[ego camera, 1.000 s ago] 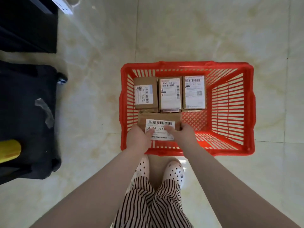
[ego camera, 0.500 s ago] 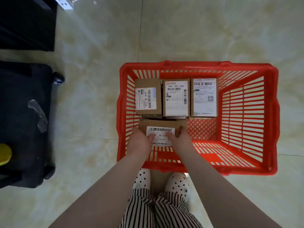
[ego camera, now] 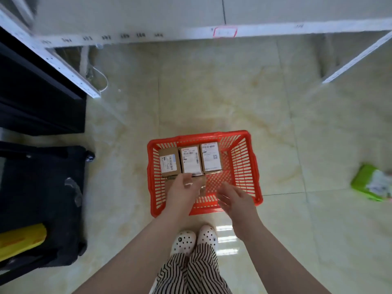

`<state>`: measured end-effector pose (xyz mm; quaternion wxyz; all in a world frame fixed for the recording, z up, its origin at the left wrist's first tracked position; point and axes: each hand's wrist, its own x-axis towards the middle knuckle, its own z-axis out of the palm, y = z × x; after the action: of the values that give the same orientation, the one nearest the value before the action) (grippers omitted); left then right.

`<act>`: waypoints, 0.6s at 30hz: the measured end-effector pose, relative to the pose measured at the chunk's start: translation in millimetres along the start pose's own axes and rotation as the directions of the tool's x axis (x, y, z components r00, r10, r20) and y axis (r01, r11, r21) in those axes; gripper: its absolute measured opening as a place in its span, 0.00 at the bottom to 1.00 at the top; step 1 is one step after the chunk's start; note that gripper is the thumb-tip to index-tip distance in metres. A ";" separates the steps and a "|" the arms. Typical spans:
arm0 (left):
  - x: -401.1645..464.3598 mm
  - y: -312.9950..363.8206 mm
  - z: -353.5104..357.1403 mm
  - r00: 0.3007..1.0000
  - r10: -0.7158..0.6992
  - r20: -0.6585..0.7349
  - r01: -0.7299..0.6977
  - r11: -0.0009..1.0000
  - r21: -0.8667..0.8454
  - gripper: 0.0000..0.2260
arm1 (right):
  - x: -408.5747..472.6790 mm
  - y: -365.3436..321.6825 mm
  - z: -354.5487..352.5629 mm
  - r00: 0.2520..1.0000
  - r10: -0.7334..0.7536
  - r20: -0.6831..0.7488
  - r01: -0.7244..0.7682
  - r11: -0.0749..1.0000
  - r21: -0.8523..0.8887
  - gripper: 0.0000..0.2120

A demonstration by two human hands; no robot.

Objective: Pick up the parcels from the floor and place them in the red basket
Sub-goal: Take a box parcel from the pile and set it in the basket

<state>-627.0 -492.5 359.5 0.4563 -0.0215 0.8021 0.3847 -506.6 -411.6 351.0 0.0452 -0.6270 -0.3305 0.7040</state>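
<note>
1. Red basket (ego camera: pixel 248 166) on pale floor tiles (ego camera: pixel 212 102), just ahead of dotted shoes (ego camera: pixel 194 238).
2. Three labelled parcels (ego camera: pixel 191 161) side by side against far basket wall.
3. Fourth parcel (ego camera: pixel 201 184) below them, mostly hidden under left hand (ego camera: pixel 182 193).
4. Left hand relaxed, grasping nothing.
5. Right hand (ego camera: pixel 235 198) spread loose above near rim, released.
6. Green packet (ego camera: pixel 372 182) on floor, well apart, at right.

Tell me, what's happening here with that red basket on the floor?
A person is standing over a red basket on the tiled floor and filling it with cardboard parcels. Three labelled parcels sit side by side along its far wall, and a fourth parcel lies just in front of them, mostly hidden by the left hand above it. The right hand hovers open over the basket's near edge, holding nothing. A green package lies on the floor off to the right.
</note>
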 end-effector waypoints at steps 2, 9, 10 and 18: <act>-52.8 42.2 2.4 0.992 0.074 0.098 -0.071 0.997 -0.029 0.15 | -60.3 -31.7 -33.4 0.998 -0.065 -0.018 0.066 0.995 0.072 0.05; -199.7 141.7 56.7 0.885 0.274 0.377 -0.301 0.953 0.014 0.11 | -221.8 -99.8 -149.8 0.949 -0.224 -0.221 0.287 0.904 0.318 0.06; -222.7 150.2 71.4 0.857 0.282 0.431 -0.323 0.946 0.024 0.11 | -240.9 -101.5 -168.8 0.940 -0.226 -0.257 0.309 0.883 0.352 0.06; -341.0 169.9 207.0 0.774 0.253 0.581 -0.396 0.909 0.130 0.14 | -301.7 -69.1 -325.1 0.876 -0.131 -0.464 0.404 0.724 0.559 0.05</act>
<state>-345.7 -349.2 656.7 0.5929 0.2865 0.6685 0.3455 -170.9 -369.3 646.0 0.4249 -0.6453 -0.1430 0.6186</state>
